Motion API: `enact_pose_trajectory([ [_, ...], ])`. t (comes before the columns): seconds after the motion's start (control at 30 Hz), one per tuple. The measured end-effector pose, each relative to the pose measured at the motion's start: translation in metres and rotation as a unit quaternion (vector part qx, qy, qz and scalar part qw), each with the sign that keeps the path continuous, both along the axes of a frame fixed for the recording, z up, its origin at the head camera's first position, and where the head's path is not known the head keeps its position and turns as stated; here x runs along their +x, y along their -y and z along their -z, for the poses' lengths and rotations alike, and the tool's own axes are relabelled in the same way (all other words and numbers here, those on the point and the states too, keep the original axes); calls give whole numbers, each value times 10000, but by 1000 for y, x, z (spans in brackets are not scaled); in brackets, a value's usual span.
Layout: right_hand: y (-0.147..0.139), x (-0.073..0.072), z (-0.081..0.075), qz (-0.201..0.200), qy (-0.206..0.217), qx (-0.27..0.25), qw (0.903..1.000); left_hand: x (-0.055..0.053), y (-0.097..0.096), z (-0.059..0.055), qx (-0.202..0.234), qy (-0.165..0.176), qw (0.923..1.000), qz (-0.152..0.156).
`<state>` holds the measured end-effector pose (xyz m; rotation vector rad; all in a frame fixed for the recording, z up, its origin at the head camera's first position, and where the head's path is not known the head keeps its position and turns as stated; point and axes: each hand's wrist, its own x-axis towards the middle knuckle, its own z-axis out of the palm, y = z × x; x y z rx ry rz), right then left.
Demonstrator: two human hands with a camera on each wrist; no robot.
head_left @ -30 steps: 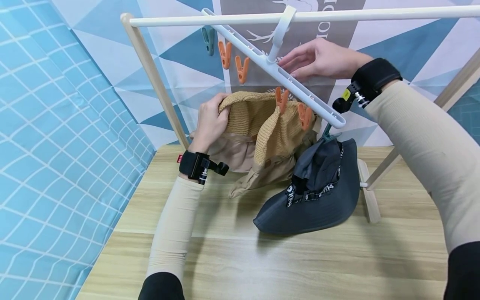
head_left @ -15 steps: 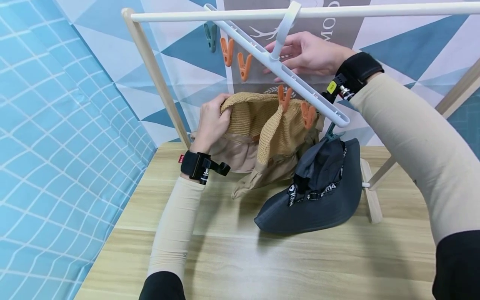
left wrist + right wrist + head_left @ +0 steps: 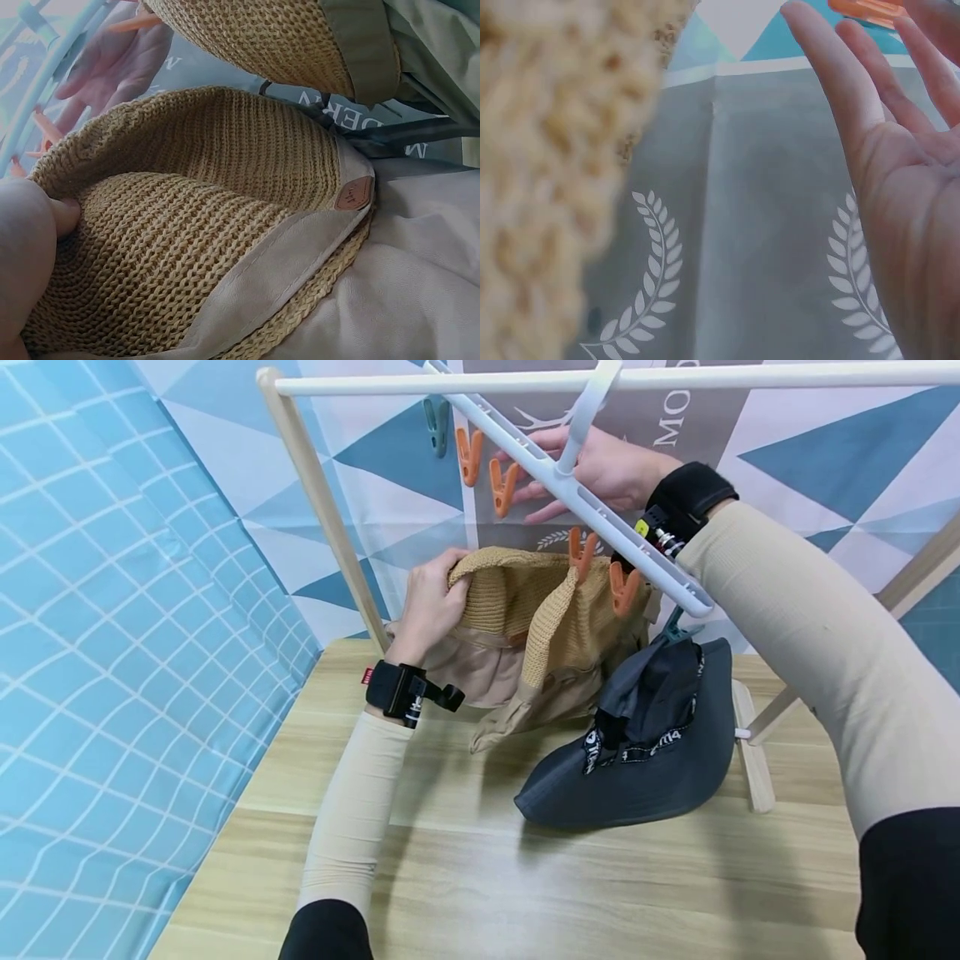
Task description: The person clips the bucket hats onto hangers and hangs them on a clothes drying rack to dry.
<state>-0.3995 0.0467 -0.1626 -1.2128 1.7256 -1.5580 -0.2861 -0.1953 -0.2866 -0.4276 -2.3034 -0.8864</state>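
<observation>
My left hand (image 3: pixel 431 602) pinches the rim of a tan knitted sun hat (image 3: pixel 487 597) with a pale cloth part; the left wrist view shows a small brown leather tag (image 3: pixel 354 193) inside it. Just right of it, a second knitted hat (image 3: pixel 547 635) hangs from an orange clothespin (image 3: pixel 581 553). Behind the pale blue clip hanger (image 3: pixel 630 539) my right hand (image 3: pixel 615 468) reaches leftward. Its fingers are extended and spread, with the fingertips right by another orange clothespin (image 3: pixel 502 487). The palm holds nothing in the right wrist view.
The hanger hooks over a white rail (image 3: pixel 750 377) on a wooden frame (image 3: pixel 315 502). A dark bucket hat (image 3: pixel 637 785) hangs from a green clothespin (image 3: pixel 675 625) at the hanger's near end. Further clothespins hang at the far end. A patterned cloth (image 3: pixel 847 452) backs the wood-grain table (image 3: pixel 465 860).
My right hand has moved left behind the hanger, from near its hook to the hanging orange clothespin, its fingers spreading. My left hand keeps its hold on the sun hat.
</observation>
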Motion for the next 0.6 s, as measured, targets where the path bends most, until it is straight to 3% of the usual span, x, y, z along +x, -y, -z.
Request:
enact_pose_trajectory([
  [0.17, 1, 2, 0, 166, -128, 112, 9997, 0, 0, 3, -11, 38, 10000, 59],
  [0.6, 8, 5, 0, 2, -31, -303, 9995, 2, -4, 6, -56, 150, 9998, 106],
])
